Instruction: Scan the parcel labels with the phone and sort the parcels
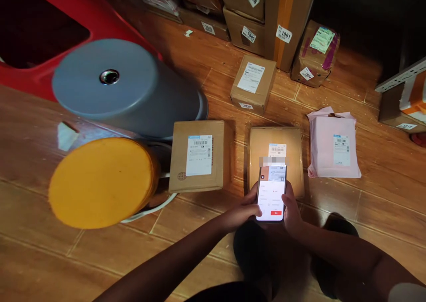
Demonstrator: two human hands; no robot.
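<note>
Both hands hold a lit smartphone (271, 193) upright between them. My left hand (244, 211) grips its left edge, with the thumb over the lower left of the screen. My right hand (293, 211) is closed on the right edge, its thumb beside the screen. A red button shows low on the bright screen. Beyond the phone a cardboard box (293, 151) lies on the floor, its label partly covered by the phone. To the left is another labelled cardboard box (179, 160). A pink plastic-wrapped parcel (321, 146) lies to the right.
A small box (238, 86) lies farther off, before stacked cartons (271, 22). A taped carton (301, 62) stands beside them. At left are a grey cylinder (133, 80), a yellow round-topped object (103, 182) and a white cable (153, 213). A metal shelf edge (399, 77) juts in at right.
</note>
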